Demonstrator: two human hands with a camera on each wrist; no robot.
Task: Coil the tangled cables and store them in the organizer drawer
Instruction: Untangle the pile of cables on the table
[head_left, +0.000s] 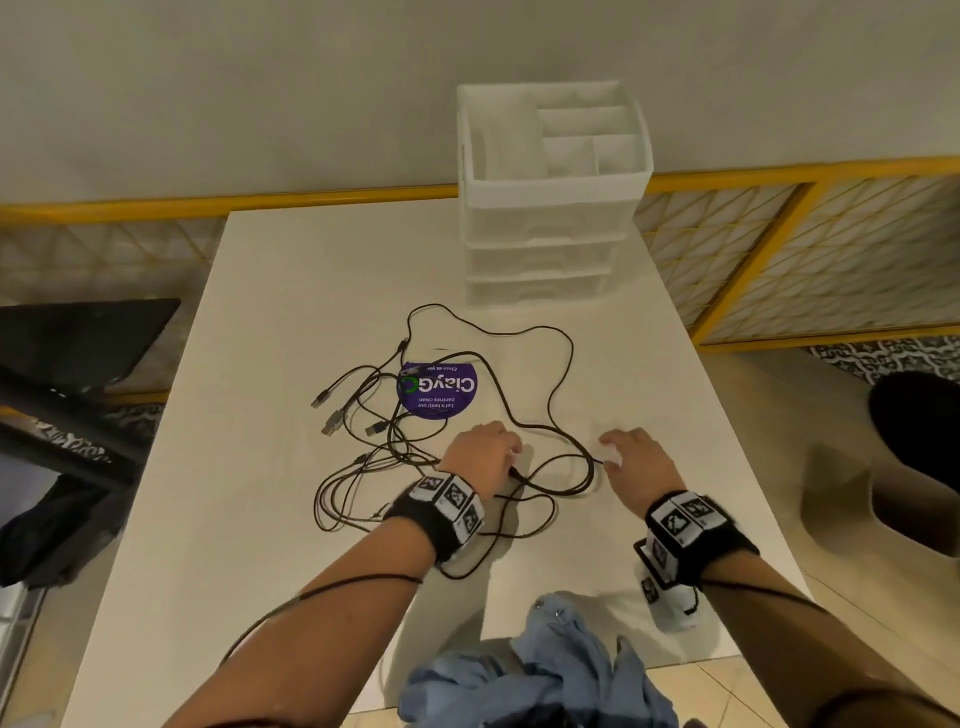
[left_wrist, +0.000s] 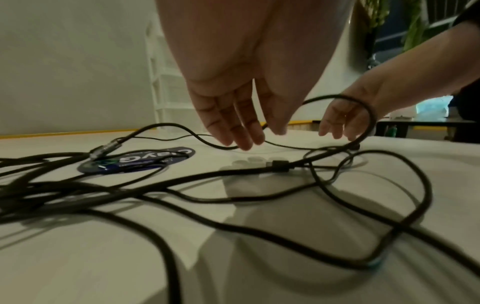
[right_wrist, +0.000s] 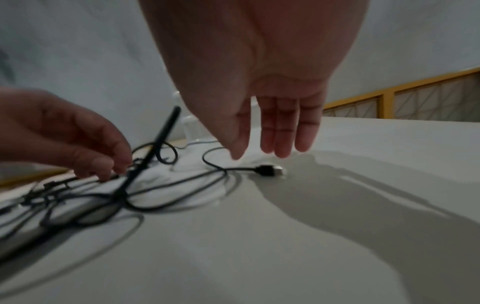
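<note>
Tangled cables (head_left: 447, 415) lie under both hands' loosely spread fingers (left_wrist: 233, 123), a USB plug (right_wrist: 270, 170) just below the right's.

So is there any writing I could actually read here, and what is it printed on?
"ClayG", large white letters with a green mark after them, seen upside down, on the round purple sticker on the white table.
"Clean as you…", small line on the same sticker, partly covered by the tangled black cables.
"Let's keep our pantries clean", small and only roughly legible.
Black-and-white square markers on the wristbands: patterns, no words.
</note>
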